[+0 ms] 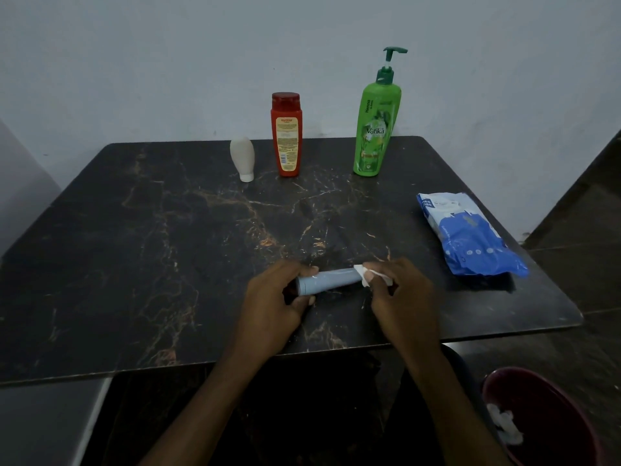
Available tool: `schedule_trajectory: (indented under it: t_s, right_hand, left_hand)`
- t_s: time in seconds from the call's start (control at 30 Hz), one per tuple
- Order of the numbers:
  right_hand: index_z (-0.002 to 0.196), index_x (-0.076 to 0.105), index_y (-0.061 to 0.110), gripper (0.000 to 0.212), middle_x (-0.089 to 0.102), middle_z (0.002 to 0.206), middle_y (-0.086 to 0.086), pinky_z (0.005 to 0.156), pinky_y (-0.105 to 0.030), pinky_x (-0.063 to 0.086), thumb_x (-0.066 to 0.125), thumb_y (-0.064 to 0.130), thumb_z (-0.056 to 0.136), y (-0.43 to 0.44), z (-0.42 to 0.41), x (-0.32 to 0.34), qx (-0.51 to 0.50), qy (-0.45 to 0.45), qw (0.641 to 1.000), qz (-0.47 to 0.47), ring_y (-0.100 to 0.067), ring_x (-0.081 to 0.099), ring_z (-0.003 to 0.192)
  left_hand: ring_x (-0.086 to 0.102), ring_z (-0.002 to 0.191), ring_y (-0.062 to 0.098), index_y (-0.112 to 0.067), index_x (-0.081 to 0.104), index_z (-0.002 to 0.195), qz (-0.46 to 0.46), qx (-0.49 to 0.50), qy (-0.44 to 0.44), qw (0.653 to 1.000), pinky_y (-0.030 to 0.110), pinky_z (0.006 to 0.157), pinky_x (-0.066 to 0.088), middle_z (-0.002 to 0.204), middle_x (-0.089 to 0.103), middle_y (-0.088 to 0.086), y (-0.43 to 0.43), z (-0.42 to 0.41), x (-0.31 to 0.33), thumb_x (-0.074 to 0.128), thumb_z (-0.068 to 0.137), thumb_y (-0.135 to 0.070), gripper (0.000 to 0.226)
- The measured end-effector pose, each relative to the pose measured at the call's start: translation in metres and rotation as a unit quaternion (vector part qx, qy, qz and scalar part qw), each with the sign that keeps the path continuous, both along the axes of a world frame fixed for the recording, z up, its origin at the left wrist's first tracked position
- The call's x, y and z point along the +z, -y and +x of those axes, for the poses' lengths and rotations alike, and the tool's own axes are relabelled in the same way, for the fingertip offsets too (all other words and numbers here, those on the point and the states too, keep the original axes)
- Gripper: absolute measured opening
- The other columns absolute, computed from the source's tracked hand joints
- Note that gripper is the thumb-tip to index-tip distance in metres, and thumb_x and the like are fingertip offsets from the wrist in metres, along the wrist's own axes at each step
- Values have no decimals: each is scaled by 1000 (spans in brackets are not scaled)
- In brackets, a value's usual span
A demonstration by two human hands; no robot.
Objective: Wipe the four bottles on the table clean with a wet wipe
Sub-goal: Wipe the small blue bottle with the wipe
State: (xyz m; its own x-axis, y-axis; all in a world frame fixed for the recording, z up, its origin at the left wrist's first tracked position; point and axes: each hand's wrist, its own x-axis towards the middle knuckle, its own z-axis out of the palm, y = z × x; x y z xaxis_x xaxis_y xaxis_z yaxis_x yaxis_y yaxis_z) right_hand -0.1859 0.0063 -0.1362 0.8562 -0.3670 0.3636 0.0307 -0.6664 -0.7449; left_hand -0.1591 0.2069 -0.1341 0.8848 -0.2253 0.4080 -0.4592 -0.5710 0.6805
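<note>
Two bare forearms reach over a dark table [168,247], wiping a small blue-grey bottle [331,280] near its front edge

Left grip [279,297] is curled around the bottle's left end, and right grip [400,294] pinches a white wet wipe [364,275] against its right end. The bottle is turned sideways, long axis left to right; whether it touches the table is unclear. The wiping step seems under way on this bottle. The next move probably calls for drawing the wipe along the body, then taking the white bottle [242,158], red bottle [286,136] and green pump bottle [376,129], upright at the back
</note>
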Motion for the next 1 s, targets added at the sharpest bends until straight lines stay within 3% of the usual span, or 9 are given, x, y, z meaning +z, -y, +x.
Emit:
schedule_trajectory:
  t_s: [0.1, 0.2, 0.33, 0.43, 0.67, 0.77, 1.0]
  right_hand:
    - [98, 74, 11, 18, 68, 97, -5, 77, -4, 33, 67, 1, 85, -11, 0, -1, -1, 20, 1000, -8, -14, 63, 87]
    - [99, 72, 15, 18, 63, 98, -1, 78, -1, 35, 66, 3, 86, -24, -3, 3, 38, 46, 998, -33, -5, 57, 85]
    - [104, 72, 20, 22, 52, 99, 8, 73, -20, 50, 59, 8, 91, -44, -11, 6, 138, 34, 988, -55, -6, 57, 82]
    - [107, 73, 20, 24, 53, 99, 9, 76, -25, 53, 62, 6, 90, -44, -12, 3, 159, 36, 985, -48, -6, 59, 86]
    - [96, 75, 20, 14, 70, 98, 4, 85, -16, 45, 73, 11, 85, -4, -3, 2, 69, -7, 998, 2, -8, 64, 90]
    - [96, 74, 18, 12, 71, 97, 4, 87, -22, 47, 74, 12, 85, -6, -2, 4, 60, -11, 998, 22, -7, 64, 91]
    - [98, 75, 20, 20, 65, 102, 7, 81, -15, 51, 67, 7, 86, -58, -14, 1, 152, 36, 988, -4, -3, 64, 90]
  left_hand:
    - [61, 102, -5, -24, 74, 112, 4, 6, -9, 1000, 2, 87, 39, 108, 71, -16, 0, 0, 0, 87, 71, -3, 47]
    - [61, 100, -7, -24, 73, 113, 6, 10, -21, 1000, 2, 86, 39, 108, 70, -17, 1, 0, 0, 87, 73, -6, 46]
    - [66, 97, 0, -22, 73, 110, -6, 7, -33, 999, 14, 87, 49, 105, 73, -15, 1, -1, -1, 87, 73, -8, 42]
    - [67, 95, -1, -21, 74, 108, -33, 1, -45, 998, 11, 83, 49, 103, 73, -15, 2, 0, 1, 89, 74, -17, 37]
    - [66, 96, -5, -22, 72, 111, -48, 15, -97, 994, 5, 81, 47, 106, 72, -15, 1, 1, 4, 89, 74, -15, 41]
    - [63, 97, -3, -23, 71, 116, 3, 31, -89, 995, 2, 81, 41, 109, 70, -15, 3, 3, 2, 90, 73, -20, 47]
    - [65, 94, 5, -17, 74, 109, 21, 18, -50, 998, 25, 86, 51, 105, 72, -8, 2, 4, 0, 85, 75, -13, 36]
